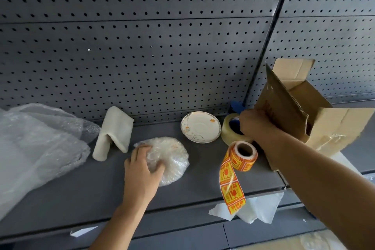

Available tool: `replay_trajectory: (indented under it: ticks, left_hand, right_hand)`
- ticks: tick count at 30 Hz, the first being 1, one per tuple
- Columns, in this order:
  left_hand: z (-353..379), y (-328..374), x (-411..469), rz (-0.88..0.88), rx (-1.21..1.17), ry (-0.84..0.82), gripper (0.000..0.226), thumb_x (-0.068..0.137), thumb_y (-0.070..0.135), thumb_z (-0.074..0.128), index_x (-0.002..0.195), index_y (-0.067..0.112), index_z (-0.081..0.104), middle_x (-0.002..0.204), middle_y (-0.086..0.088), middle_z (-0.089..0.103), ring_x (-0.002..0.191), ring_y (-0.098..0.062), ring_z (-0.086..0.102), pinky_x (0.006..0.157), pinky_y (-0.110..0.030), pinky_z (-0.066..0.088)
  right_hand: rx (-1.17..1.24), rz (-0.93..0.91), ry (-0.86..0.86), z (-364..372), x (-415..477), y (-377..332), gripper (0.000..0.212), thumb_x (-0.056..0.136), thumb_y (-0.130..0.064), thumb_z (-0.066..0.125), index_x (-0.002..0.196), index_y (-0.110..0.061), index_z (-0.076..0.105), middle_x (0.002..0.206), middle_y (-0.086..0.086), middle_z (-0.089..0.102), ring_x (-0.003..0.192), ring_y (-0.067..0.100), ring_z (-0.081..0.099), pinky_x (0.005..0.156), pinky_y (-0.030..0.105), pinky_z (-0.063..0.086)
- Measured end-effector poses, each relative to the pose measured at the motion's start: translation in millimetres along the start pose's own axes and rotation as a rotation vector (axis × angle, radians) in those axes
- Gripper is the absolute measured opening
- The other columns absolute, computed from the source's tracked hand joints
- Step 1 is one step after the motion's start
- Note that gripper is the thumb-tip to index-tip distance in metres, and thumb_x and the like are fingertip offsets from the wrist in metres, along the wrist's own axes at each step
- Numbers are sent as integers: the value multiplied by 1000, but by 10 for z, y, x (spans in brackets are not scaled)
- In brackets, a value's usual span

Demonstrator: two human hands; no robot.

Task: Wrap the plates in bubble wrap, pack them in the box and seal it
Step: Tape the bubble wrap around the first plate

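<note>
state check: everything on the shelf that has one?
wrapped plate: wrapped, lying on shelf, left hand gripping it
bare plate: unwrapped, right side up
box: open, tilted, right hand gripping a flap
clear tape roll: partly hidden behind right hand
sticker roll: partly unrolled, strip hanging over shelf edge

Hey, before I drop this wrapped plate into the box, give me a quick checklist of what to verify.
1. Left hand grips the wrapped plate: ok.
2. Its wrapping complete: ok on top; underside cannot tell.
3. Box open, right hand holding a flap: ok.
4. Room inside the box: cannot tell, the flap hides it.
5. Second plate wrapped: not ok, it lies bare on the shelf.
6. Tape roll at hand: ok, beside the box.
</note>
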State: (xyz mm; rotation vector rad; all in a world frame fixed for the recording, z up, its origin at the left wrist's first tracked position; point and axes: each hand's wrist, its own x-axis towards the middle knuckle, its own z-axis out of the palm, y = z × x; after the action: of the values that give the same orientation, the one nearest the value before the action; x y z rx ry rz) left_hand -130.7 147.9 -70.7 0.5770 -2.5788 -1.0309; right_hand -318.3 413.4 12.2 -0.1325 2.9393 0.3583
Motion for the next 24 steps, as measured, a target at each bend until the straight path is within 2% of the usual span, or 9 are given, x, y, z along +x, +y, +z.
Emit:
replay_trajectory:
  ticks: [3,7,9,12,15,17,20,22,24]
  left_hand:
    - [13,26,13,-33,29,19,51,85,28,76,131,26,56,131,16,51,108,-20,48,99,-43,37]
    - [35,36,7,-27,6,39,51,85,25,76,131,23,57,132,15,49,107,-20,47,101,-44,45]
    - [58,16,5,-37,-2,41,50,84,24,77,130,21,59,136,10,48,112,-22,48,101,-43,47]
    - [74,-26,25,-22,-72,63,46,81,21,81,123,21,62,135,13,34,121,-22,49,103,-44,51]
    - [73,-49,24,-47,-116,66,44,79,23,84,117,31,63,146,19,18,129,-25,48,110,-43,47]
    - [53,-30,8,-81,-166,48,44,79,26,84,116,38,61,152,24,10,126,-26,55,110,-41,48]
    - [5,10,21,-123,-194,9,47,82,24,81,123,35,61,156,13,15,126,-20,55,106,-31,47]
    - [-18,38,24,-125,-184,-6,49,85,22,79,129,30,59,151,5,25,122,-16,50,100,-25,41]
    - [-23,50,17,-111,-175,-3,51,85,23,78,131,29,58,141,5,31,115,-12,47,97,-23,37]
  right_hand:
    - [-33,-21,-62,-66,170,-14,17,98,-14,55,112,-8,62,112,11,65,104,26,64,75,32,46]
    - [-11,-44,-109,-133,311,-1,17,95,-15,63,109,-7,62,82,7,51,87,24,59,72,31,49]
    - [-5,-52,-94,-150,313,10,21,90,-23,71,102,-10,60,84,7,54,85,23,60,74,32,54]
    - [-6,-50,-48,-204,295,-1,30,85,-31,75,91,-13,52,91,7,57,86,24,61,77,35,55]
    - [18,-28,-9,-262,233,-9,30,84,-33,76,85,-14,52,82,5,54,82,23,59,70,32,53]
    - [15,-2,17,-296,191,-3,31,83,-34,77,86,-13,54,86,6,57,81,22,59,66,31,51]
    - [23,36,33,-367,159,21,30,84,-34,76,98,-12,61,97,9,61,85,24,60,66,31,49]
    - [5,51,36,-417,140,31,31,86,-34,74,104,-11,64,103,10,65,92,26,63,68,32,50]
    - [-47,51,65,-465,110,31,32,88,-35,71,108,-11,64,106,11,65,96,26,63,69,32,49]
